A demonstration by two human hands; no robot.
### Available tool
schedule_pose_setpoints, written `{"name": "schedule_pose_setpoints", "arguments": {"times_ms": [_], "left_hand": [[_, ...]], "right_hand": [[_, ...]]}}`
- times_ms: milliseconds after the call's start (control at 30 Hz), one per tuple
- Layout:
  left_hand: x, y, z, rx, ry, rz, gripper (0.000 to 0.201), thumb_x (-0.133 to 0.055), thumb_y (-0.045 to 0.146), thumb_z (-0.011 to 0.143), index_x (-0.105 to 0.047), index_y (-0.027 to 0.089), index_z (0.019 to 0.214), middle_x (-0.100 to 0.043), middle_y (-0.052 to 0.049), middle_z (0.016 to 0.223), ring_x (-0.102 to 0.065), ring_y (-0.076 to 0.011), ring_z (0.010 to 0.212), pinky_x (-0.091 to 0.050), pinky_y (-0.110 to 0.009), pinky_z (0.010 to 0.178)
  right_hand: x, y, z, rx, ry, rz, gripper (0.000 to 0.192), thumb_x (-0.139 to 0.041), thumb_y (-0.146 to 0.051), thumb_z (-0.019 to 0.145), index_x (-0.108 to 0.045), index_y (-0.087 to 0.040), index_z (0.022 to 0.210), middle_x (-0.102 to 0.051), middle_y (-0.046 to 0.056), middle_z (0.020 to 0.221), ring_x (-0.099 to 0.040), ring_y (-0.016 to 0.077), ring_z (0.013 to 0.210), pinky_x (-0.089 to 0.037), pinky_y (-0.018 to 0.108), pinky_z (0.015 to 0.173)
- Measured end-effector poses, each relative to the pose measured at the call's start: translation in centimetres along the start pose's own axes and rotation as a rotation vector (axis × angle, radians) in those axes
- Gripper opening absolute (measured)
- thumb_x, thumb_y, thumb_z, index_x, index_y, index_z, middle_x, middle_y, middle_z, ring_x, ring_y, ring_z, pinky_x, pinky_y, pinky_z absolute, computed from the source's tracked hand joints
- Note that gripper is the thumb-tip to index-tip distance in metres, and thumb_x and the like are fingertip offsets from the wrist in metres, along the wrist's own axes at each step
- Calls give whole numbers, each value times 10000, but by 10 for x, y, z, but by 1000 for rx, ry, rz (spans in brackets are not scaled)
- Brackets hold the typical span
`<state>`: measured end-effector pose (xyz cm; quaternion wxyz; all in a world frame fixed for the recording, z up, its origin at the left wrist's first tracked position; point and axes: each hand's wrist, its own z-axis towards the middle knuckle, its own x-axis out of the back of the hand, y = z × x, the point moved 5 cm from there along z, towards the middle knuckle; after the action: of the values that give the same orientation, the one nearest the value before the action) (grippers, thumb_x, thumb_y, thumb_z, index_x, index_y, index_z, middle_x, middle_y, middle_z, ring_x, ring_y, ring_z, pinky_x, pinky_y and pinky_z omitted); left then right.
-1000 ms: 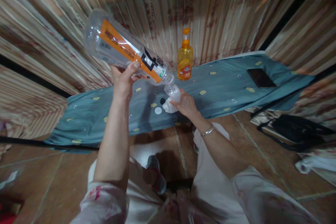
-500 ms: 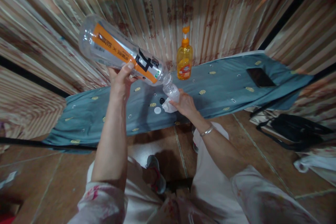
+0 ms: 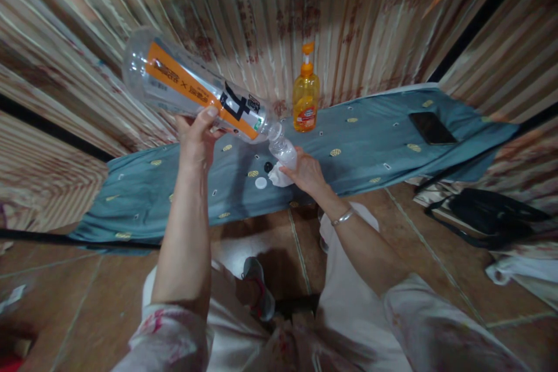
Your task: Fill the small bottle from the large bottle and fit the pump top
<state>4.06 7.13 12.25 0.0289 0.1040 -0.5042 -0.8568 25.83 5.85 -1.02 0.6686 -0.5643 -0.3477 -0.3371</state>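
Since the earlier pictures, the large clear bottle [image 3: 196, 90] has swung a little to the left and its base has dropped slightly, while the small bottle [image 3: 285, 152] beneath its mouth has barely shifted. Held up above the blue-grey cloth [image 3: 143, 192], the large bottle lies steeply tilted, its base high to the left and its neck pointing down to the right; it bears an orange label with black marks. The left hand [image 3: 196, 139] grips it from below, fingers wrapped around the labelled middle and the thumb on the near side. The right hand [image 3: 307, 173] is closed around the small bottle, a clear one held just above the cloth, with its open top meeting the large bottle's neck. A crumpled white tissue [image 3: 279, 177] sits pressed between that hand and the cloth. On the cloth, just left of the tissue, lie a white cap [image 3: 261, 183] and a small black cap [image 3: 268, 167]. Farther back on the cloth, against the striped curtain, stands an orange pump bottle [image 3: 306, 96], upright. Toward the right end of the cloth lies a dark phone [image 3: 432, 128], flat. Beyond that end, on the tiled floor, a black bag [image 3: 488, 215] rests.
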Motion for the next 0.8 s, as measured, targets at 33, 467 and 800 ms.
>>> {"name": "schedule_pose_setpoints", "arguments": {"times_ms": [33, 467, 800], "left_hand": [[0, 0, -1, -3, -9, 5, 733, -833, 514, 601, -509, 510, 1258, -726, 46, 1026, -622, -430, 1144, -548, -587, 681], [-5, 1, 0, -19, 0, 9, 802, -797, 432, 639, -445, 532, 1352, -710, 40, 938, -663, -405, 1011, -552, -630, 706], [-6, 3, 5, -29, 44, -90, 819, -890, 418, 537, -466, 431, 1238, -677, 64, 877, -648, -257, 733, -597, -502, 625]], "right_hand": [[0, 0, 0, -2, 0, 2, 519, -713, -391, 913, -542, -115, 1317, -744, 178, 1222, -706, 293, 1165, -515, 328, 938], [2, 1, -1, -26, -1, 21, 581, -738, -379, 905, -520, -97, 1364, -743, 192, 1231, -703, 304, 1187, -514, 332, 962], [1, 0, 0, -15, -7, 13, 565, -727, -388, 910, -526, -95, 1350, -747, 186, 1216, -705, 301, 1185, -514, 328, 958]]}}
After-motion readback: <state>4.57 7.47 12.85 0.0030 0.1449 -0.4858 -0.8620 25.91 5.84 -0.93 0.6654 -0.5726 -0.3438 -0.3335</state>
